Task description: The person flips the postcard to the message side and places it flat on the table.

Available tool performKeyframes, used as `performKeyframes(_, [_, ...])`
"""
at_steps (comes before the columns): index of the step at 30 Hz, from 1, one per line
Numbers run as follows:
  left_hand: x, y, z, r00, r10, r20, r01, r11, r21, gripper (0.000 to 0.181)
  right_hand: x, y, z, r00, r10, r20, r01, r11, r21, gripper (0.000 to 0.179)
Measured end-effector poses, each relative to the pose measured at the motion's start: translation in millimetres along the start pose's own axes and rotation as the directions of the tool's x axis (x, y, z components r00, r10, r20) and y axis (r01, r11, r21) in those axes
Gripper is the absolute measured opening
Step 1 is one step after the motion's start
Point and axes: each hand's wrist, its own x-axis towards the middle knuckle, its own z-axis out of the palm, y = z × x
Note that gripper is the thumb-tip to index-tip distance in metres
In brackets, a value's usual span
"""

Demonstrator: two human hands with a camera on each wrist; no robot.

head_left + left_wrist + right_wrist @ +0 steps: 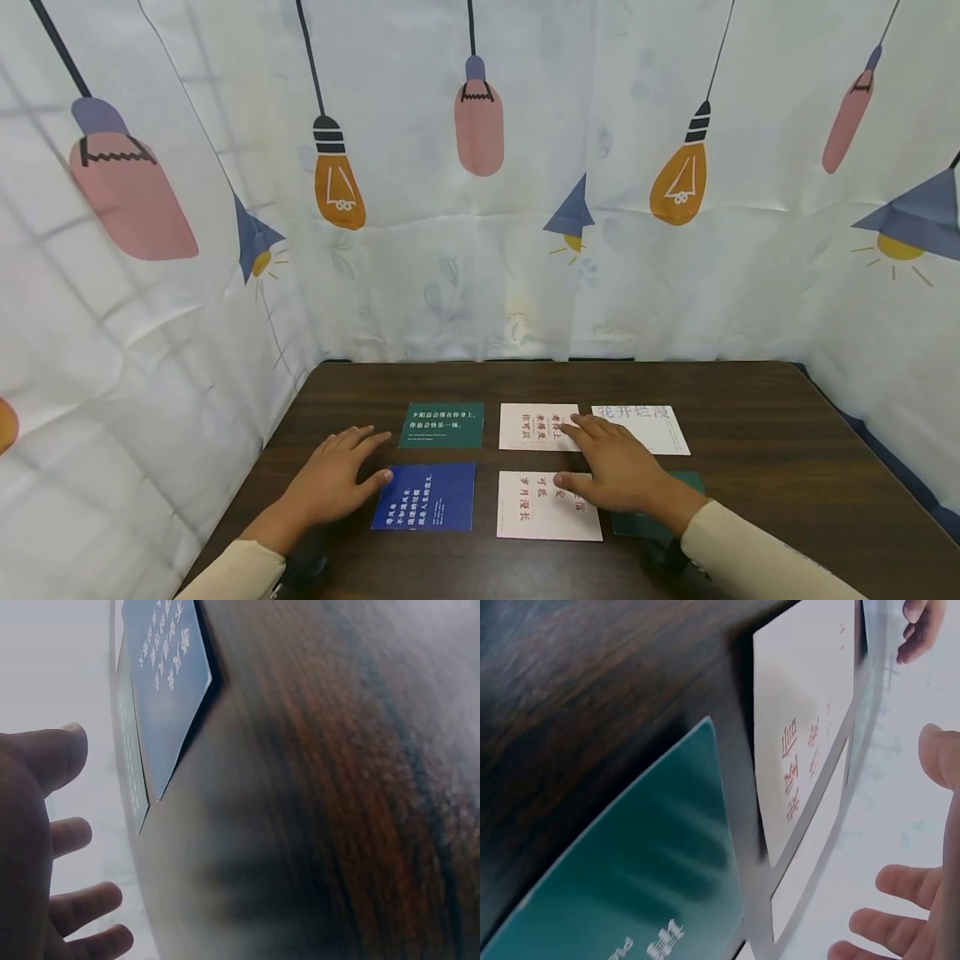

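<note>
The left hand [333, 477], empty, hovers beside the blue card [425, 497]; the right hand [618, 467], also empty, over 2 red-lettered cards [540, 510] on the desk [795, 475].

Head view: bright, soft, even light; focus mostly sharp; grid-shaped shadows on left side of curtain [420, 292]. Left wrist view: hazy; table [315, 847] smeared, edge bowed, pale glare upper right; left hand [26, 855] dim against white. Right wrist view: background bleached; streaked shadow or reflection on green card [667, 862].
</note>
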Motion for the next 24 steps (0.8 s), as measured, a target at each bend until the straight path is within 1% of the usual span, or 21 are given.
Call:
performKeyframes(7, [0.1, 0.8, -1.4, 1.0, 0.008, 0.013, -0.008, 1.0, -0.019, 0.061, 2.5, -7, 2, 1.0, -0.01, -0.002, 0.011, 1.0, 0.021, 0.083])
performKeyframes(14, [-1.2, 1.9, -3.9, 0.999, 0.013, 0.03, -0.012, 1.0, -0.026, 0.06, 5.7, -15, 8, 1.0, -0.029, 0.001, 0.029, 1.0, 0.008, 0.08])
performKeyframes(19, [-2.9, 0.2, -2.8, 0.999, 0.017, 0.036, -0.016, 0.999, -0.031, 0.061, 6.7, -20, 10, 0.999, -0.051, -0.011, 0.051, 0.999, 0.002, 0.077])
performKeyframes(24, [-4.8, -2.4, -0.7, 0.999, 0.018, 0.045, -0.016, 0.999, -0.037, 0.061, 8.4, -25, 11, 0.998, -0.055, 0.008, 0.056, 0.998, -0.006, 0.08])
